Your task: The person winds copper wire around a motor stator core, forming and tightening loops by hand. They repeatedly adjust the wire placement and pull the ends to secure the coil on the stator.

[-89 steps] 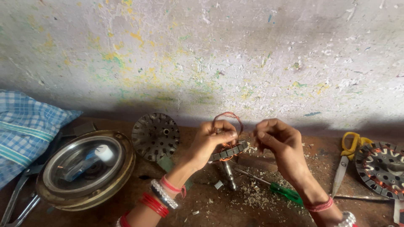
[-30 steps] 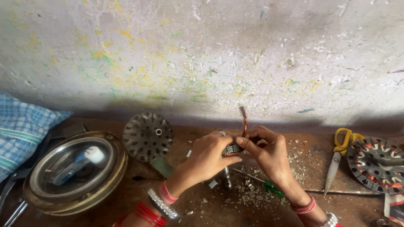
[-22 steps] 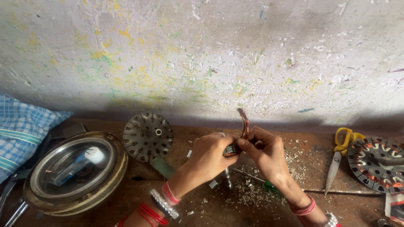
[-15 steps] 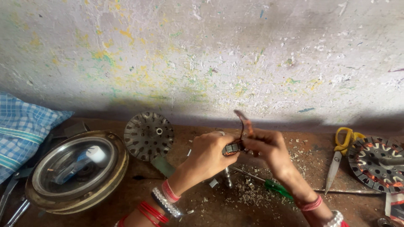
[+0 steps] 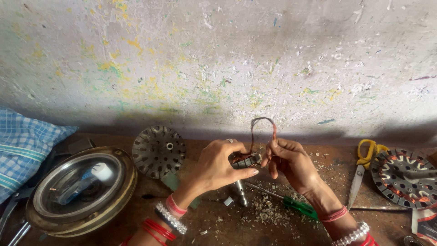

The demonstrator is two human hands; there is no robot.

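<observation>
Left hand [image 5: 218, 166] grips small stator [image 5: 246, 161]; right hand [image 5: 289, 161] fingers pinch copper wire loop [image 5: 263, 130] above; feed taut.

Two hands are up: one left hand [image 5: 217, 165] and one right hand [image 5: 289, 160]. Between the fingers sit one small metal piece [image 5: 247, 161] and one wire loop [image 5: 263, 129]. Below the fingers lies one green screwdriver [image 5: 298, 207]. Far right of them lies one pair of yellow scissors [image 5: 364, 169].
</observation>
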